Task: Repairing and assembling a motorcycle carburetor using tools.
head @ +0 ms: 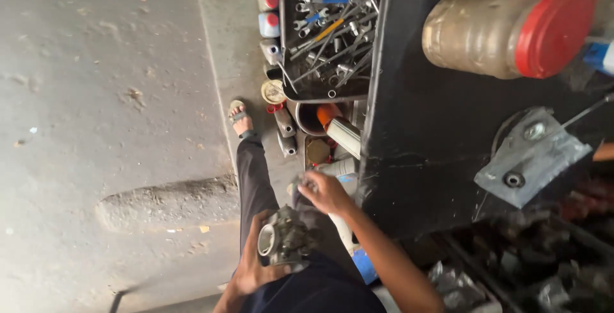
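Note:
My left hand (pixel 251 267) grips a dirty grey metal carburettor (pixel 286 239) and holds it over my lap, its round opening facing left. My right hand (pixel 325 191) reaches forward to the edge of the black table (pixel 435 127), its fingers closed around a small grey object (pixel 302 184) that is too blurred to identify. The two hands are a short way apart. My leg in dark trousers stretches out ahead to a sandalled foot (pixel 238 118) on the concrete floor.
A black tray (pixel 286 63) full of several spanners and other tools stands past my right hand. Bottles and cans (pixel 269 24) line the floor beside it. On the table lie a jar with a red lid (pixel 505 28) and a plastic bag of metal parts (pixel 531 153). A low hump (pixel 166 201) crosses the floor.

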